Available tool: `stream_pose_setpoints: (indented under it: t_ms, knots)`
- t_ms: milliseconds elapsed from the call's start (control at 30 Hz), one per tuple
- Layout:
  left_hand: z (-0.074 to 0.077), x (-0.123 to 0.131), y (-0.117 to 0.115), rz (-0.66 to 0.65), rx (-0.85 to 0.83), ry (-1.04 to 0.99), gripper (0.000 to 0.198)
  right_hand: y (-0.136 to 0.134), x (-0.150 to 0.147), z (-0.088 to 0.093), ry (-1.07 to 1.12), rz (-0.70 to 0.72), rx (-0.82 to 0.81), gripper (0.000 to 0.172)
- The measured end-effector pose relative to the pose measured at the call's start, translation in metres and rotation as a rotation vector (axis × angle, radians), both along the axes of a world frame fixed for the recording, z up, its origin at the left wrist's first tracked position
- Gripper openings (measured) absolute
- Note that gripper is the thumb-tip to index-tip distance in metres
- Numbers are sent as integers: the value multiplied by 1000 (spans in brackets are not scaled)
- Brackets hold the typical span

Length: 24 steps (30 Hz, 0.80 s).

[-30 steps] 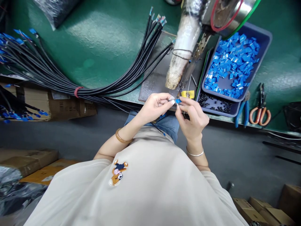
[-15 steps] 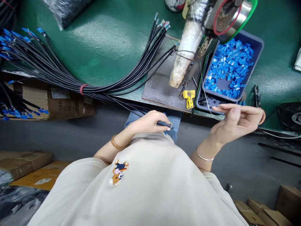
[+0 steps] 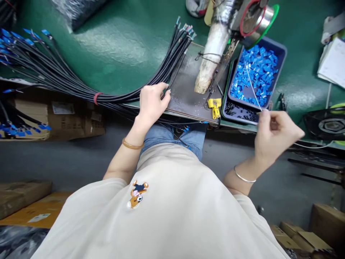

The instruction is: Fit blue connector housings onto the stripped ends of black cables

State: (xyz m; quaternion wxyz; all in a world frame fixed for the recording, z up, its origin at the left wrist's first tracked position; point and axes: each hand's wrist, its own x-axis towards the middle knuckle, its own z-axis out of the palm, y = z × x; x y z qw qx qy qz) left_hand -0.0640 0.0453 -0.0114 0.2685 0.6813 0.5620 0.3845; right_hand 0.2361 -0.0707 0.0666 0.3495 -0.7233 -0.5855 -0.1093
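Observation:
My left hand (image 3: 151, 101) rests on the bundle of black cables (image 3: 113, 91) at the bench edge, fingers curled over the cables beside the dark metal plate (image 3: 185, 97). My right hand (image 3: 275, 135) is raised to the right of the trays, fingers pinched on a thin silvery wire (image 3: 252, 86) that runs up toward the spool (image 3: 256, 16) at the top. A wrapped soldering tool (image 3: 211, 57) leans over the plate. A yellow clip (image 3: 215, 107) lies at the plate's front.
A dark tray of several small blue parts (image 3: 256, 73) stands right of the plate, a tray of black parts (image 3: 238, 111) in front of it. Papers (image 3: 332, 61) lie at far right. Cardboard boxes (image 3: 58, 115) sit under the bench. The cable bundle has a red band (image 3: 96, 97).
My left hand left my lap and moved up onto the cable bundle. My right hand closed from open fingers into a pinch on the thin wire. The view shifted right.

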Motion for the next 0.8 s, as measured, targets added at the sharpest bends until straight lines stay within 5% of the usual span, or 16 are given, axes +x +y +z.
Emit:
stream_pose_setpoints:
  t_ms: [133, 267, 367, 467, 633, 800]
  knots:
    - [15, -20, -15, -98, -156, -424, 8, 12, 39, -20, -140, -194, -288, 11]
    - [20, -46, -28, -208, -313, -868, 15, 22, 55, -25, -124, -196, -558, 9]
    - [16, -55, -34, -360, -441, -876, 19, 33, 56, -21, -113, -163, -655, 14]
    - [18, -45, -39, -638, -569, -669, 21, 46, 57, -20, -133, -201, -738, 12]
    - [33, 7, -46, -981, -621, -486, 20, 54, 58, -27, -104, -180, -704, 8]
    - [31, 50, -56, -790, -450, -544, 18, 33, 37, -23, 87, -139, -288, 6]
